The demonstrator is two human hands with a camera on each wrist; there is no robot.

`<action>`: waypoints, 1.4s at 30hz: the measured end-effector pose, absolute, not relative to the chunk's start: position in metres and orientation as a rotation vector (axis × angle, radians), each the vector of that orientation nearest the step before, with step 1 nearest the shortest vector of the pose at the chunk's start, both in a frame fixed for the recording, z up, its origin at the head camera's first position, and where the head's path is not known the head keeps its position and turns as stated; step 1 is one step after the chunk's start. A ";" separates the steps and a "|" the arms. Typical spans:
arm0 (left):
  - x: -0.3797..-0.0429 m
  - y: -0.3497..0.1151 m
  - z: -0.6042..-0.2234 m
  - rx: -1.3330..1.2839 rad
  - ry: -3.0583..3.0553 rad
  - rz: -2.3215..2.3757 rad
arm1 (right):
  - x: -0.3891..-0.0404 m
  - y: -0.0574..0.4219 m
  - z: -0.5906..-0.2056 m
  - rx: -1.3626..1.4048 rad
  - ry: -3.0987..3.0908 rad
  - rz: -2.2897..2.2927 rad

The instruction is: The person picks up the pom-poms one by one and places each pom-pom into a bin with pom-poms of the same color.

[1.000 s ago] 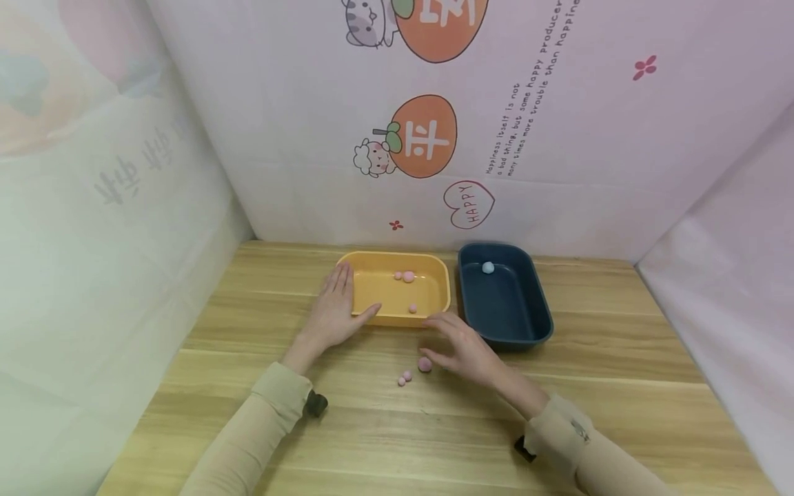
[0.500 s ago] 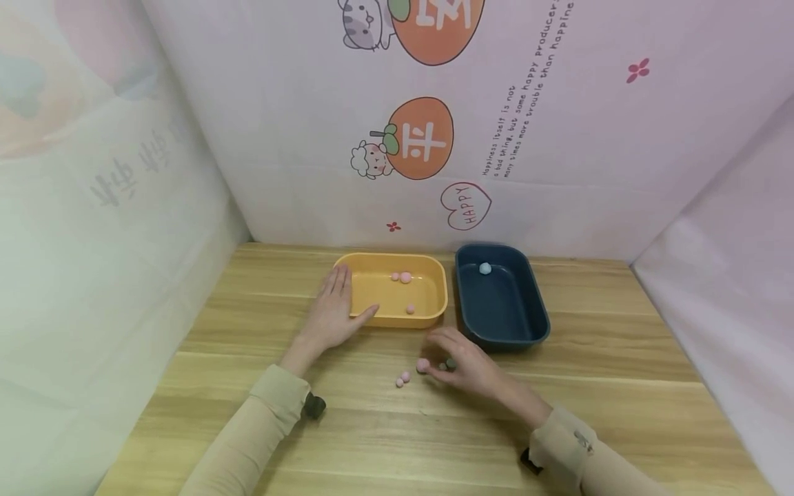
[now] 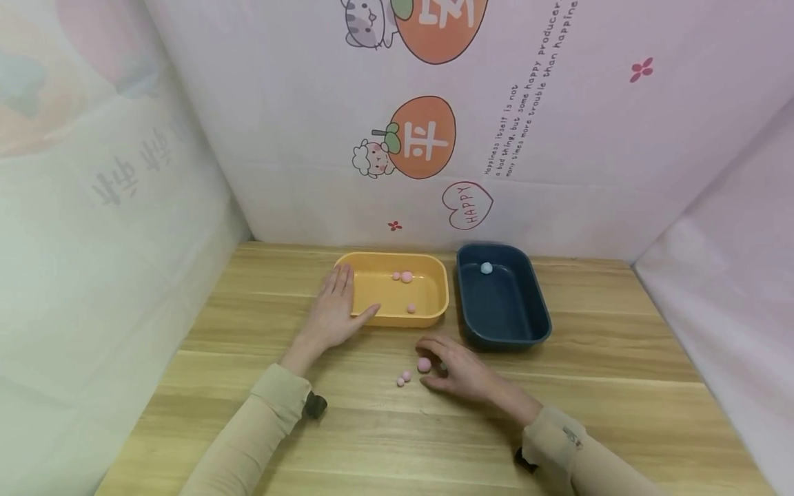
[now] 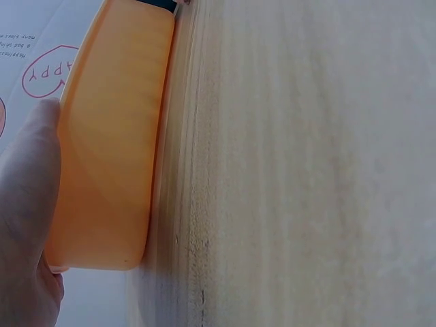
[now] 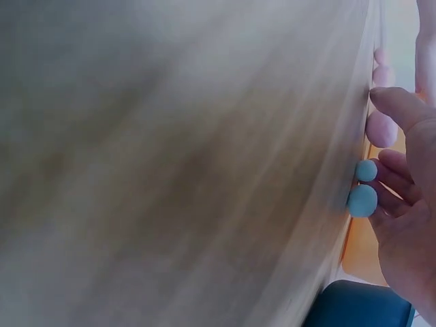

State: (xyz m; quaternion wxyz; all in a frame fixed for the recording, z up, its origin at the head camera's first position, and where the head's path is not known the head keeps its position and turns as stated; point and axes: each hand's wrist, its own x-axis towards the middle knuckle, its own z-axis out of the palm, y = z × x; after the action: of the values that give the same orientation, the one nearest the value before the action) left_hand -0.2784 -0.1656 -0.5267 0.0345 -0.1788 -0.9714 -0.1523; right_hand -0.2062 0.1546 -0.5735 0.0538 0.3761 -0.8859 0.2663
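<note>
My left hand (image 3: 331,313) lies along the left end of the yellow tray (image 3: 400,321), fingers straight on the rim and thumb stretched over the front edge. In the left wrist view, the thumb (image 4: 51,122) overlaps the tray's rim. My right hand (image 3: 462,372) is low over the table, thumb and fingers apart on either side of a larger pink ball (image 3: 424,365). Two light blue balls, a small one (image 5: 366,170) and a bigger one (image 5: 362,201), sit under this hand by its fingers. Two small pink balls (image 3: 406,375) lie just left of it.
Inside the yellow tray are three pink balls (image 3: 406,277). A dark blue tray (image 3: 509,343) stands to its right, with one light blue ball (image 3: 486,269) at its far end. A printed cloth (image 3: 558,213) hangs behind the wooden table (image 3: 372,441).
My right hand has come down and toward me from beside the yellow tray's corner, and its fingers now reach around the larger pink ball. My left hand has stayed put.
</note>
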 end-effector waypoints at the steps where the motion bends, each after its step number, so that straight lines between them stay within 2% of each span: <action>1: -0.278 -0.166 -0.527 -0.550 -2.986 -0.474 | -0.206 0.154 -0.571 1.150 -2.686 0.796; 10: -0.278 -0.166 -0.526 -0.554 -2.984 -0.498 | -0.196 0.139 -0.539 1.113 -2.761 0.713; 42: -0.280 -0.165 -0.529 -0.549 -2.961 -0.511 | -0.194 0.142 -0.530 1.060 -2.692 0.766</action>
State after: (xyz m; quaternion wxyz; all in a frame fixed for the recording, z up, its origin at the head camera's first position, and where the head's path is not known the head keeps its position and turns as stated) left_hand -0.2795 -0.1645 -0.5294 0.0435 -0.1796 -0.9685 -0.1670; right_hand -0.1937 0.1418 -0.5304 0.0743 0.3532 -0.8970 0.2552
